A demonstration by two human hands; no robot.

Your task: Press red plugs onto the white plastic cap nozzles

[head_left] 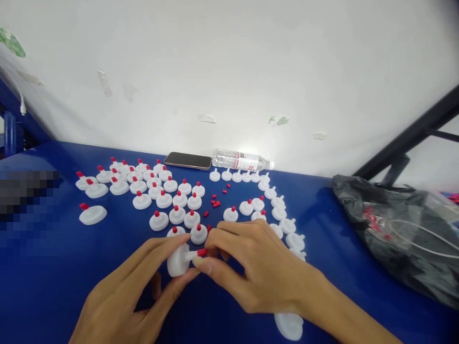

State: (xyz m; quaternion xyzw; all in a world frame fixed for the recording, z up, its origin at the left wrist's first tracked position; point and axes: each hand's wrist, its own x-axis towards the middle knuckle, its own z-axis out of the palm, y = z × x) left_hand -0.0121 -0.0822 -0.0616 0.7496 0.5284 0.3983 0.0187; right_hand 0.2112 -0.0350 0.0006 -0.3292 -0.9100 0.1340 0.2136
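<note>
My left hand (138,289) is closed around the rim of a white plastic nozzle cap (177,263), held sideways above the table with its spout pointing right. A small red tip cap (202,252) sits on the spout's end, and my right hand (260,267) pinches it between thumb and fingers. Just beyond my hands stands a red-tipped nozzle cap (198,235); several more like it (142,201) cluster at the left. Loose red tip caps (215,204) lie mid-table. Bare-spouted nozzle caps (278,213) form a curved row at the right, partly behind my right arm.
A phone (188,161) and a clear water bottle (240,160) lie along the back of the blue table (71,296), against a white wall (229,71). On the right rests a black plastic bag (390,258) with red pieces in clear plastic. A pixelated dark shape (25,193) is far left.
</note>
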